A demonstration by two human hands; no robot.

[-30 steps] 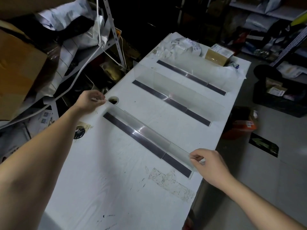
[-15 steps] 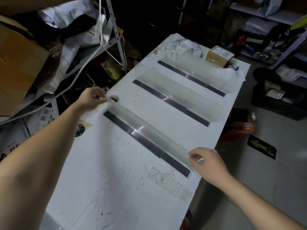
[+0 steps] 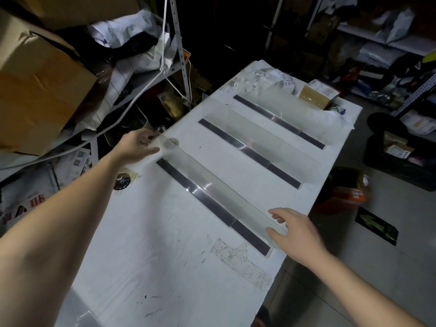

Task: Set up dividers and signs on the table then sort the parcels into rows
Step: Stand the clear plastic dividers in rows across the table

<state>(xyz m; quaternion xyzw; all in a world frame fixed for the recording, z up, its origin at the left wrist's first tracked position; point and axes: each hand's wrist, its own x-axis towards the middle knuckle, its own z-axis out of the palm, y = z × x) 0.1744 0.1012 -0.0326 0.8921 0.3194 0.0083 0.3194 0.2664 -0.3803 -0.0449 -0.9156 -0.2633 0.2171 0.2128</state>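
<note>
- Nearest divider (image 3: pixel 219 192), a clear plastic sheet on a black base strip (image 3: pixel 195 187), stands upright across the table (image 3: pixel 153 232), roughly halfway along it. It reaches nearly from the table's left edge to its right edge.
- Left hand (image 3: pixel 138 147) is at the end by the table's left edge, thumb straight out toward the sheet. Honestly can't tell if the fingers pinch the corner or just touch it.
- Right hand (image 3: pixel 295 230) is at the end by the table's right edge, thumb and fingers spread loose around the sheet's end, gripping nothing.
- Handling guess: light, thin, a bit bendy lengthwise, slick and easy to scratch. I'd take it at both ends, low near the strip, not mid-span by the top edge.
- Further up the table stand the middle divider (image 3: pixel 259 142) and the far divider (image 3: pixel 295 114).
- At the table's far end sit a brown parcel (image 3: pixel 316 93) and crumpled white bags (image 3: pixel 266 79), unsorted. No signs that I can spot.
- Off the table's left side: a big cardboard box (image 3: pixel 35 90).
</note>
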